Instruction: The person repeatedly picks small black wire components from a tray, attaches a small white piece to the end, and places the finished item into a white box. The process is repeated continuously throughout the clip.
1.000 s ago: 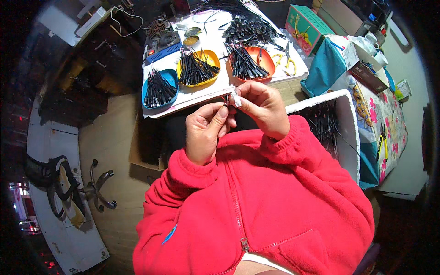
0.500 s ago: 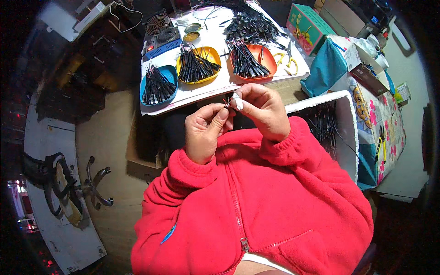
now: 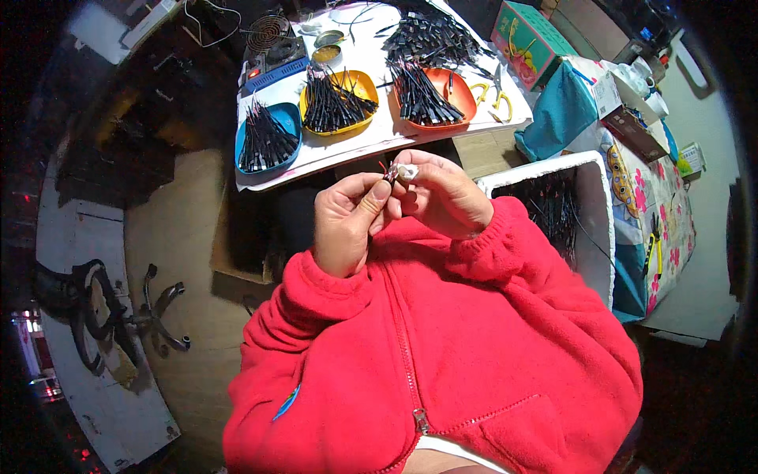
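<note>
Over my lap, in front of the table, both hands meet at a short dark cable end [image 3: 388, 182] with thin red wire tips sticking up. My left hand [image 3: 353, 219] pinches it between thumb and curled forefinger. Fingers bent and pressed together, my right hand [image 3: 448, 193] works at the stripped wires from the other side. A white wrap or scrap [image 3: 407, 171] is at its fingertips; I cannot tell whether it is worn or held. Most of the cable is hidden by my fingers.
Bundles of black cables fill a blue tray [image 3: 293, 118], a yellow tray [image 3: 365, 83] and an orange tray [image 3: 466, 99]. Behind them lie a cable heap [image 3: 434, 39], yellow-handled scissors [image 3: 502, 101] and a hot plate [image 3: 272, 59]. At my right stands a white foam box [image 3: 606, 229] holding cables.
My right hand has lowered slightly and its fingers have drawn closer to the left. The red wire tips show more clearly above my left thumb.
</note>
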### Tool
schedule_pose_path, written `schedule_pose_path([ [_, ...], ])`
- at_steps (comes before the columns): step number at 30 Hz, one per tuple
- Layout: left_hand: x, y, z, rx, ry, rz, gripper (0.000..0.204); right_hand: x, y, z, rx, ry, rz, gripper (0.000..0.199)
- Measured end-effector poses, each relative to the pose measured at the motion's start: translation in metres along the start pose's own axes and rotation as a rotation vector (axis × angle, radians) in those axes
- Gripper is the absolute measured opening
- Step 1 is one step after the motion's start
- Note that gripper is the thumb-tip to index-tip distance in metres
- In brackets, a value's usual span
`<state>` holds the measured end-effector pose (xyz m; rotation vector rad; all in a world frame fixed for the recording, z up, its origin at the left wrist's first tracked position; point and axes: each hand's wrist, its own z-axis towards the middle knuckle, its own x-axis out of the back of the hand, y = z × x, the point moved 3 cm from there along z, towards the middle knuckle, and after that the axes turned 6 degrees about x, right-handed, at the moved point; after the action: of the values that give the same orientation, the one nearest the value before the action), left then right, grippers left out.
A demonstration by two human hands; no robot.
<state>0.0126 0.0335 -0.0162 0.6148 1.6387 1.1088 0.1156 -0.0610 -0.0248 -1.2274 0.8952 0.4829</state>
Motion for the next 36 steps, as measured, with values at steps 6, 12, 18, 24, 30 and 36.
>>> schedule_pose_path([
  [6, 0.0, 0.0, -0.001, 0.109, -0.073, 0.005, 0.019, 0.002, -0.003, -0.003, 0.012, -0.019, -0.026, 0.016],
  [12, 0.001, 0.002, -0.004, 0.181, -0.162, 0.021, 0.017, 0.006, -0.009, -0.003, -0.056, -0.024, -0.079, 0.015],
  [18, 0.005, 0.001, -0.005, 0.222, -0.143, -0.019, 0.017, 0.004, -0.004, -0.007, -0.062, -0.062, -0.119, 0.015],
  [24, 0.007, 0.0, -0.003, 0.244, -0.131, 0.039, 0.021, 0.004, -0.006, -0.006, 0.149, 0.01, -0.318, 0.015],
  [30, 0.008, 0.001, -0.005, 0.235, -0.12, 0.057, 0.016, 0.004, -0.008, -0.007, 0.101, 0.002, -0.367, 0.015],
  [36, 0.005, -0.003, -0.006, 0.183, -0.097, 0.07, 0.014, 0.009, 0.002, -0.009, -0.065, 0.087, -0.044, 0.012],
])
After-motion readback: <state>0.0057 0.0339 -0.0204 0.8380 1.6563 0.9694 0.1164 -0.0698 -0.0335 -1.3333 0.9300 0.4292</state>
